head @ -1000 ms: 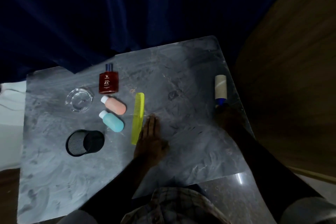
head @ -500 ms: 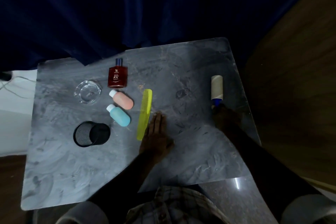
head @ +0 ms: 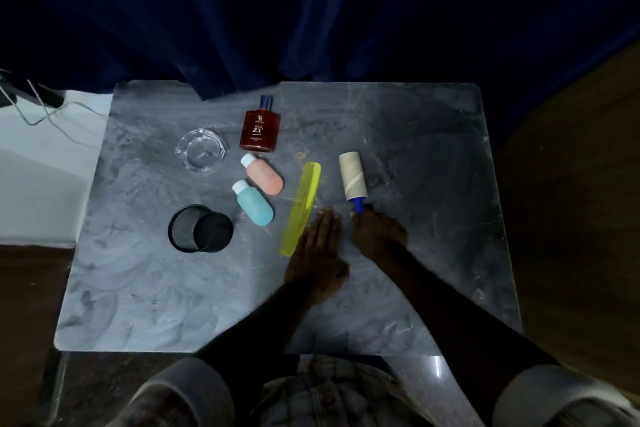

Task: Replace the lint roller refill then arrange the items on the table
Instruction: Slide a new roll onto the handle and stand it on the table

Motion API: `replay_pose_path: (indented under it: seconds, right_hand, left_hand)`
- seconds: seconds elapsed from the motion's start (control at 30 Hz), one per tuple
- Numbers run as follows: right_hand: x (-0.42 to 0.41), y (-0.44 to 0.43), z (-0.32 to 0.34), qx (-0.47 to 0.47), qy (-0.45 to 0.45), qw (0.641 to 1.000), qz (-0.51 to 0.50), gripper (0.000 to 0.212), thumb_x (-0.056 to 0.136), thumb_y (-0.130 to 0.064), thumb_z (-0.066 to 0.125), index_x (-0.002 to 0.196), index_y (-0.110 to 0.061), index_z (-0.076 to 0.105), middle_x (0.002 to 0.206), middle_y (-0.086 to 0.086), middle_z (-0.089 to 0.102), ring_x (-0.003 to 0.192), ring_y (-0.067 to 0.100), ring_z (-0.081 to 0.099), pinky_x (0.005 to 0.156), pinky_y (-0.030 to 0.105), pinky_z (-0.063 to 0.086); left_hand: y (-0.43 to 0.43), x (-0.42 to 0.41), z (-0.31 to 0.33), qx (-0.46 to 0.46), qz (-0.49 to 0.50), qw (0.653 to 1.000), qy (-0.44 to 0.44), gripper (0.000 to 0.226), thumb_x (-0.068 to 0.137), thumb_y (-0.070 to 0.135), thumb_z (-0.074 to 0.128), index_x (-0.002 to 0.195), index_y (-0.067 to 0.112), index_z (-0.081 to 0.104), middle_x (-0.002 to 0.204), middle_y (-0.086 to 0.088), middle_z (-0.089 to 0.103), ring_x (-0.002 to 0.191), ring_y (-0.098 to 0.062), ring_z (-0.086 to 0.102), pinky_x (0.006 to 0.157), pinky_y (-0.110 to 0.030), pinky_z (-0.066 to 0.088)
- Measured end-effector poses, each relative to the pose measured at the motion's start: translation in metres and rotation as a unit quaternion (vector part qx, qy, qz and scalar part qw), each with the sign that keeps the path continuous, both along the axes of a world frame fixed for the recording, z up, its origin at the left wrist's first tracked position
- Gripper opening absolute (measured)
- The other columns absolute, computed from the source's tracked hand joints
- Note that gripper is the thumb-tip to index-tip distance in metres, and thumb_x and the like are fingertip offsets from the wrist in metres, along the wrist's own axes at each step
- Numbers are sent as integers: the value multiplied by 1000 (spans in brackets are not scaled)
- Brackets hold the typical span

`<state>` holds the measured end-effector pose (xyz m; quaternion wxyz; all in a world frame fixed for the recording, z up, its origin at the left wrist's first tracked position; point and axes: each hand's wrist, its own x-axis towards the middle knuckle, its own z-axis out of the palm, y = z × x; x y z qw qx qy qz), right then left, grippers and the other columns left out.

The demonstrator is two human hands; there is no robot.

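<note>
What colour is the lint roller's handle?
Blue, seen in the head view on the lint roller, just above the right hand.

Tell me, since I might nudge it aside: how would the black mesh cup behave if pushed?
The mesh cup lies on its side on the table, so it would probably roll rather than slide. Its open wire mesh suggests it is light. It looks stiff, not fragile.

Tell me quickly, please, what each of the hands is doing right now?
Left hand: open, lying flat on the table beside the yellow comb, holding nothing.
Right hand: closed around the blue handle of the lint roller.
</note>
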<state>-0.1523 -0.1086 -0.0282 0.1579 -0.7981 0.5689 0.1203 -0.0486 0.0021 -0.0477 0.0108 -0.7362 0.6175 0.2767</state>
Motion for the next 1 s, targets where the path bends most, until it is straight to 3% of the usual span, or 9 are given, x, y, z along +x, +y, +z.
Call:
replay_pose_path:
  seconds: [0.53, 0.77, 0.9, 1.0]
  right_hand:
    - [-25, -22, -3, 29, -4, 997, -76, 43, 105, -44, 35, 124, -14, 58, 118, 17, 69, 110, 37, 67, 91, 42, 52]
    - [-80, -51, -1, 58, -13, 981, -182, 46, 106, -46, 33, 128, -13, 56, 124, 18, 66, 116, 36, 64, 98, 46, 51]
    - [-121, -63, -3, 109, -36, 974, -197, 43, 106, -31, 37, 141, -8, 49, 140, 20, 55, 130, 37, 54, 109, 50, 44]
    - [-140, -69, -1, 95, -60, 949, -295, 43, 104, -44, 44, 134, -15, 53, 128, 15, 63, 117, 34, 61, 101, 48, 48]
  left_hand:
    - [1, 0, 0, -5, -10, 1000, -17, 102, 96, 51, 54, 168, 11, -5, 177, -10, -14, 166, -27, -11, 136, -44, 6]
    - [0, 1, -1, 6, -41, 998, -52, 104, 98, 59, 48, 167, 8, -10, 176, -14, -17, 165, -31, -14, 135, -45, 5]
    - [1, 3, -2, 6, -47, 998, -49, 106, 97, 61, 49, 167, 7, -8, 176, -14, -19, 165, -30, -16, 135, -44, 5]
    - [1, 2, -2, -15, -46, 998, -42, 105, 96, 59, 53, 167, 4, -2, 176, -16, -15, 165, -33, -13, 135, -45, 7]
